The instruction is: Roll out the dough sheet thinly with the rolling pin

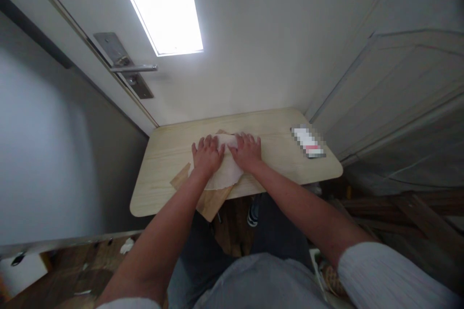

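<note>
A pale, thin sheet with a ragged near edge (225,174) lies on the table, its far part folded or bunched. Whether it is cloth or paper I cannot tell. My left hand (208,155) holds its far left part, fingers bent over the far edge and thumb turned inward. On the far right part, my right hand (248,152) grips it in the same way, the two thumbs close together. Beneath the sheet is a flat brown piece, like paper or thin board (213,203), with one corner hanging past the table's front edge.
The light wooden table (163,154) stands against a white door with a metal handle (134,67) and a bright window pane (166,5). A phone-like object (308,142), blurred out, lies on the table's right side. My legs are below the front edge.
</note>
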A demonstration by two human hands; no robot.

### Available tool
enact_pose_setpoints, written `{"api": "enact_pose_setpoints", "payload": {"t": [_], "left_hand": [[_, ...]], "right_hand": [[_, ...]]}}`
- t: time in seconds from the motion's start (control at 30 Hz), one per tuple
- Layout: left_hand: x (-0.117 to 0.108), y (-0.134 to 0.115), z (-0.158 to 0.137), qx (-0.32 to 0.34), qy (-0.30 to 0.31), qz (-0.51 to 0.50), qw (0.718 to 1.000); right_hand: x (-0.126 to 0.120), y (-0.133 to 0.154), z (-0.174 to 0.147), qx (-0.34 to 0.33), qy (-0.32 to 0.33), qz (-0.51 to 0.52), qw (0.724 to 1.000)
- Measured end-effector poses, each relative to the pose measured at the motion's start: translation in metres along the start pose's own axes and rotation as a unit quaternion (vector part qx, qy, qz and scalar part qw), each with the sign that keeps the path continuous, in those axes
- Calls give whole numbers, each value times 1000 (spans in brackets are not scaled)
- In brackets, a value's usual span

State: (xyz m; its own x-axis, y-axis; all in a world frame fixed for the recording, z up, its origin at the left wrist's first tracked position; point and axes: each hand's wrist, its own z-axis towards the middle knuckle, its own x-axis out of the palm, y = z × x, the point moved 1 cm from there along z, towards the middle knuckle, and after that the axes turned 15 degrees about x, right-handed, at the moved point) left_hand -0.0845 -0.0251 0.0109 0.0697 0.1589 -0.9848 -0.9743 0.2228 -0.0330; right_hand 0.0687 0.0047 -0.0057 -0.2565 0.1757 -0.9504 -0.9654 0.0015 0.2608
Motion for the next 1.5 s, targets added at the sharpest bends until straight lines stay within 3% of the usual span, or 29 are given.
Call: {"api": "enact_pose_setpoints", "payload": {"t": [0.53,0.87,1.13,1.5], "left_hand": [[11,31,70,-3,2,-34,999],[16,46,100,-9,29,-44,999],[16,45,97,-15,19,-29,999],[7,20,55,-13,-30,-21,999]], "right_hand": [[15,15,80,12,27,3,1000],[17,24,110,16,29,-3,999],[16,24,109,5,35,-14,999],[7,15,63,2,18,-21,1000]]}}
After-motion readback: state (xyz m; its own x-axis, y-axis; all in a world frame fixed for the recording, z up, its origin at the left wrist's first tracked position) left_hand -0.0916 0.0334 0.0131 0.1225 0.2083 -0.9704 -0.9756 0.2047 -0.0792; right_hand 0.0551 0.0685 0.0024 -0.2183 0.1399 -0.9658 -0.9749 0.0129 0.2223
